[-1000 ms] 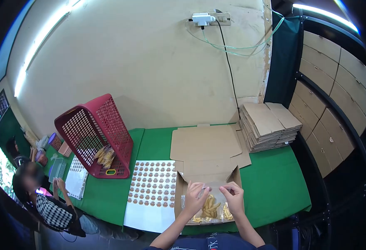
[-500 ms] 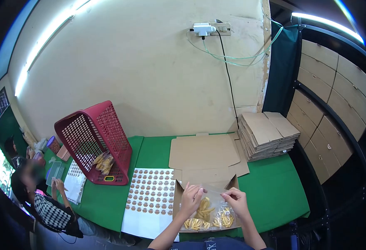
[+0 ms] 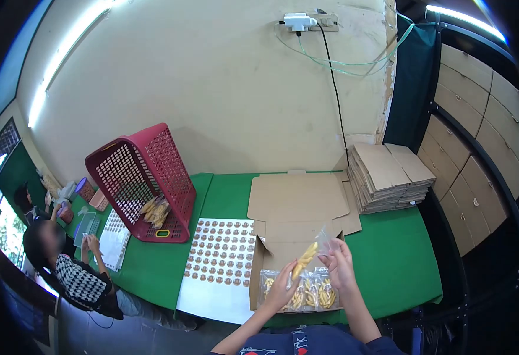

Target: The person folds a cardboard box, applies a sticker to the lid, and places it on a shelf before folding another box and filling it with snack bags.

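Note:
My two hands hold up a clear plastic bag of yellow stick-shaped snacks [image 3: 305, 258], tilted above an open cardboard box [image 3: 277, 247]. My left hand [image 3: 282, 290] is closed around the bag's lower, filled part. With bent fingers my right hand [image 3: 339, 267] pinches the thin upper end of the plastic. Several similar filled bags [image 3: 310, 294] lie side by side in the front of the box, partly hidden by my left hand. The box's lid is folded back, away from me.
A sheet of round stickers [image 3: 221, 251] lies left of the box. Behind it, a tipped red basket [image 3: 177, 177] holds more snack bags [image 3: 155, 212]. Flattened cardboard boxes [image 3: 389, 180] are stacked at the back right. Another person [image 3: 79, 278] works at the left end of the table.
The bag has been raised and tilted out of the box's front. My left hand has shifted from its upper edge to its filled part. The camera view has moved slightly.

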{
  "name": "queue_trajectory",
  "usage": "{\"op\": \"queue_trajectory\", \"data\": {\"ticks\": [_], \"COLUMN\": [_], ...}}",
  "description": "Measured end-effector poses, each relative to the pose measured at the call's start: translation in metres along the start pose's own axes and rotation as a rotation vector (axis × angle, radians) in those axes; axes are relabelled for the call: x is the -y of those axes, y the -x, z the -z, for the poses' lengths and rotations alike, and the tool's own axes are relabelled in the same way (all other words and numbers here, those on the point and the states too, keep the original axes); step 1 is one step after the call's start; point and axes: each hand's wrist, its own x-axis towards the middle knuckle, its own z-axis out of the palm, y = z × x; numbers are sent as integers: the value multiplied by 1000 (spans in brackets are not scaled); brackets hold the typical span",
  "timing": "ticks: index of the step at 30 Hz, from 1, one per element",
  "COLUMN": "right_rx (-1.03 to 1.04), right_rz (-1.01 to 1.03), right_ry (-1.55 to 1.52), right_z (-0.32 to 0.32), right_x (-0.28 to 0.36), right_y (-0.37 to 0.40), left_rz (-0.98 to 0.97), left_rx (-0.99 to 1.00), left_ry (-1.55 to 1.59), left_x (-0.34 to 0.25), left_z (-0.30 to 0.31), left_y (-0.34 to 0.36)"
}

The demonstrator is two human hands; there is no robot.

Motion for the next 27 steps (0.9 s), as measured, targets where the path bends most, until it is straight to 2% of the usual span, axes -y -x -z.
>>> {"op": "queue_trajectory", "data": {"ticks": [1, 3, 4, 6, 9, 11, 15, 17, 20, 22, 25, 27], "right_rx": [-4, 14, 3, -19, 213, 266, 300, 178, 126, 124, 127, 226], "right_rz": [4, 14, 73, 190, 249, 82, -286, -320, -275, -285, -522, -548], "right_ry": [2, -7, 129, 404, 707, 759, 710, 675, 561, 490, 248, 339], "right_z": [4, 6, 7, 13, 34, 55, 58, 63, 85, 82, 68, 67], "right_x": [3, 5, 4, 1, 0, 0, 2, -13, -43, -47, -40, -44], "right_y": [0, 2, 1, -4, -8, -8, 5, 7, 3, -1, 1, 1], "left_rz": [-91, -82, -77, 23, 192, 301, 428, 541, 698, 623, 576, 611], "left_rx": [-92, -75, -66, -60, 6, 38, -63, -169, -118, -31, 11, 48], "left_ry": [-39, -10, 5, 44, 100, 179, 499, 684, 1038, 849, 690, 673], "left_x": [-4, -2, -2, -3, 12, 27, 59, 74, 36, 50, 69, 71], "left_z": [4, 11, 14, 16, 20, 19, 7, 2, 20, 18, 15, 15], "left_y": [0, 0, 0, 2, 12, 22, 38, 37, 21, 21, 27, 30]}}
